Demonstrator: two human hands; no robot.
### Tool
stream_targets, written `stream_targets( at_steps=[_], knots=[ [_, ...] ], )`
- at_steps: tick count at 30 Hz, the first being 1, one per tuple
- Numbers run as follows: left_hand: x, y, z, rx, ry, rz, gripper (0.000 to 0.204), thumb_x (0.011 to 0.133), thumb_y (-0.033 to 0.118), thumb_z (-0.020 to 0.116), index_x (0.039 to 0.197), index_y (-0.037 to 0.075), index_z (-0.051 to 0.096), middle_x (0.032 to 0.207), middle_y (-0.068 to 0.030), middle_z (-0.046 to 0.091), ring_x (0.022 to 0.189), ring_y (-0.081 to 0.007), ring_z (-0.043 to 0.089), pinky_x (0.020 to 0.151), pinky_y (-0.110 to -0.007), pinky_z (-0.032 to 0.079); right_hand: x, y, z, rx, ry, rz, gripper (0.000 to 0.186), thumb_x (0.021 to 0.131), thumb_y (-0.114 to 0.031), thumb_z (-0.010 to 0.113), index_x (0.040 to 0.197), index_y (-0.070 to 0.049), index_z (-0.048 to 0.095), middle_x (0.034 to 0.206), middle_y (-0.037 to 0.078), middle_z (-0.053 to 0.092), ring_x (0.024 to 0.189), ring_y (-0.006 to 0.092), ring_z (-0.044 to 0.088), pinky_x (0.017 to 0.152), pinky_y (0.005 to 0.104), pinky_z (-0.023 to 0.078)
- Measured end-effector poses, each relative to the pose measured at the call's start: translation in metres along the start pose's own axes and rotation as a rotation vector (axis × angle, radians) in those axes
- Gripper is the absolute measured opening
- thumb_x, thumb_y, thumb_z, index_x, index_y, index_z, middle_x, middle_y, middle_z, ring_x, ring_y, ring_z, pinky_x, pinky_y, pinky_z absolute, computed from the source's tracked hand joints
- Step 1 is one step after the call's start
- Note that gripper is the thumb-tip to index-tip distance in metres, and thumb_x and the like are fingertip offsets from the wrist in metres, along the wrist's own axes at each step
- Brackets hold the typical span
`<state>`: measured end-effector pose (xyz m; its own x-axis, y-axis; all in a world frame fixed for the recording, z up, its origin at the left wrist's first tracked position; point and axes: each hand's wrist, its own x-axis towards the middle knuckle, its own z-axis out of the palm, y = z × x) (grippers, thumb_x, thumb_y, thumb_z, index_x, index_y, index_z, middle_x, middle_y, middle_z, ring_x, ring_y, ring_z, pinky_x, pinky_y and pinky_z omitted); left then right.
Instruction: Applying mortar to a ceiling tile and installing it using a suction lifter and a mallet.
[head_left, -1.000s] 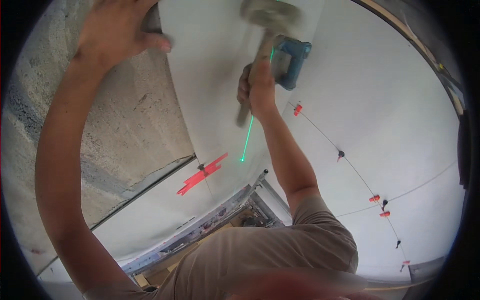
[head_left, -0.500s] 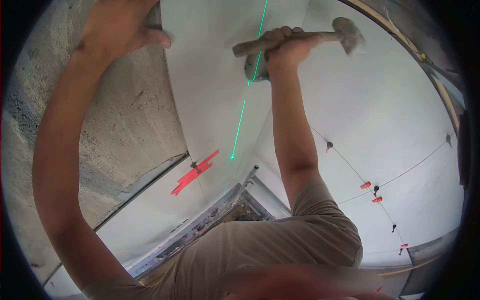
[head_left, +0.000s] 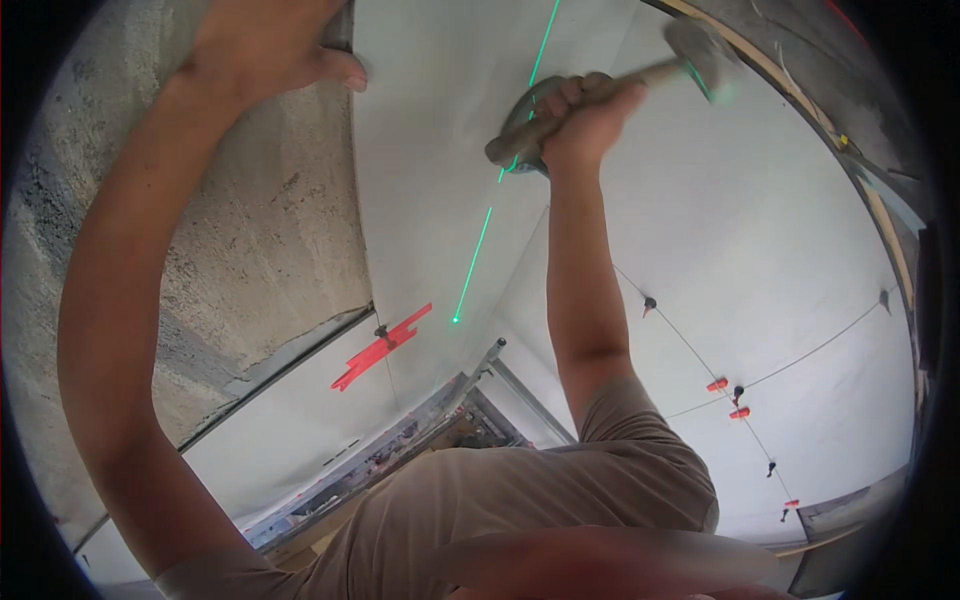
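My right hand (head_left: 588, 120) is raised at upper centre, its fingers wrapped round the wooden handle of a hammer (head_left: 662, 72). The grey hammer head points to the upper right and is smeared by motion. Behind that hand, a rounded grey object (head_left: 524, 112) is partly hidden and lies against a large white panel (head_left: 430, 120); its kind is unclear. My left hand (head_left: 270, 50) reaches up at the upper left, beside the panel's edge and over rough concrete. Its thumb sticks out, away from the palm; the other fingers are cut off by the picture's top.
A green laser line (head_left: 474, 262) runs down the panel. Red tape (head_left: 382, 346) crosses a seam on the left. Black and red tile-levelling clips (head_left: 738, 396) sit along seams at right. Bare concrete (head_left: 270, 230) borders the panel. Metal tubing (head_left: 500, 345) stands lower centre.
The hammer has tilted, its butt end lower and its head a little higher. My right hand has moved slightly down and right. My left hand appears shifted slightly right in view.
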<state>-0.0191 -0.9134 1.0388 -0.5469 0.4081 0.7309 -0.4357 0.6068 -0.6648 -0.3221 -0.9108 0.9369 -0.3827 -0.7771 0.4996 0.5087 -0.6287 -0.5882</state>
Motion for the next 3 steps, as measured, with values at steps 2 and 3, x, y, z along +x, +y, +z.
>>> stream_targets(
  at_steps=[2, 3],
  knots=[
    [0.005, 0.001, 0.004, 0.039, 0.017, 0.038, 0.111, 0.066, 0.074, 0.072, 0.154, 0.013, 0.039, 0.165, -0.0126, 0.023, 0.154, -0.0393, 0.010, 0.127, -0.053, 0.008, -0.005, 0.017, -0.015, -0.038, -0.010, -0.086, 0.071, 0.096, -0.078, 0.026, 0.089, -0.010, 0.043, 0.069, 0.006, 0.045, 0.059, 0.0209, 0.042, 0.056, 0.0377, 0.042],
    [0.004, 0.002, 0.002, 0.096, -0.027, 0.030, 0.112, 0.067, 0.074, 0.071, 0.155, 0.014, 0.037, 0.166, -0.0121, 0.020, 0.154, -0.0394, 0.009, 0.127, -0.053, 0.007, -0.009, 0.030, -0.014, -0.075, -0.017, -0.168, 0.075, 0.091, -0.084, 0.028, 0.091, -0.010, 0.044, 0.071, 0.007, 0.046, 0.062, 0.0207, 0.045, 0.057, 0.0390, 0.045]
  ],
)
